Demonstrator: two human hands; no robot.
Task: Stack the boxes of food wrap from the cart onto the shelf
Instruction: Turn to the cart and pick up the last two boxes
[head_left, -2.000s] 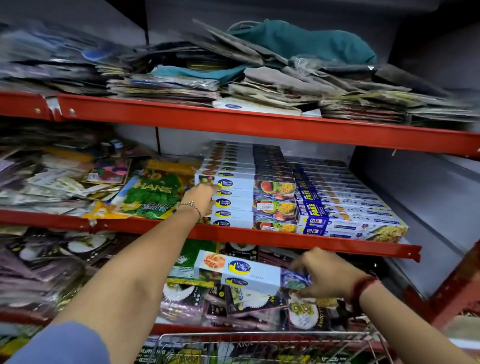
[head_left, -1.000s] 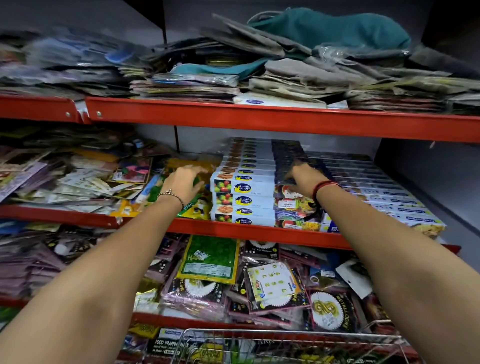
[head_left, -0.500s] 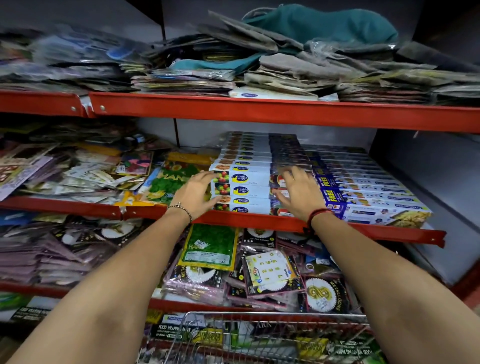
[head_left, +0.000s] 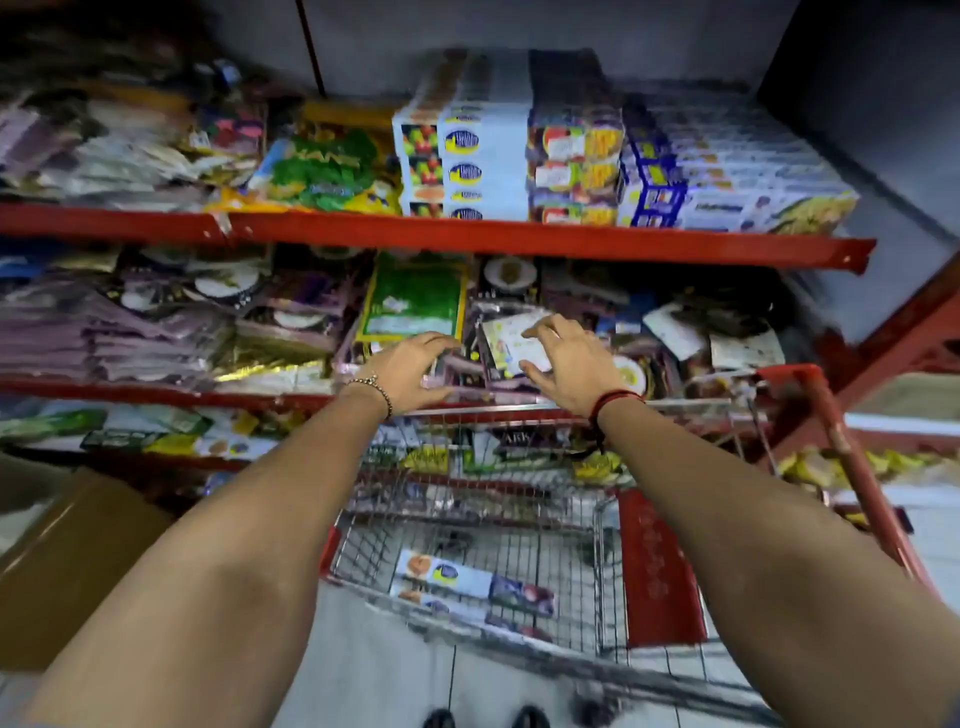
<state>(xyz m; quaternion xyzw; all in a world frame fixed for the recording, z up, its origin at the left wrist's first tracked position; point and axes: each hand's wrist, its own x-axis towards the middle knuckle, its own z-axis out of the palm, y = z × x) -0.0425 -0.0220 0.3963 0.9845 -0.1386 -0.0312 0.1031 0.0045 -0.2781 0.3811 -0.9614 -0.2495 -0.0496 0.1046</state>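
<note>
1. landmark: the cart, a red-framed wire basket standing in front of the shelving.
2. left hand: above the cart's far rim, palm down, fingers spread wide, holding nothing.
3. right hand: beside the left one above the same rim, fingers loosely curled and apart, also holding nothing.
4. judgement: both hands hang free over the cart, presumably to be ready for the next pickup.
5. boxes of food wrap: two, as far as the blur shows, lie flat on the cart floor, one against the other, well below both hands.
6. stacked boxes: above and beyond the cart, on the red shelf, piled flat in neat columns with printed ends facing out, likely so labels read from the aisle.
7. judgement: the task is unfinished while boxes lie in the cart.
</note>
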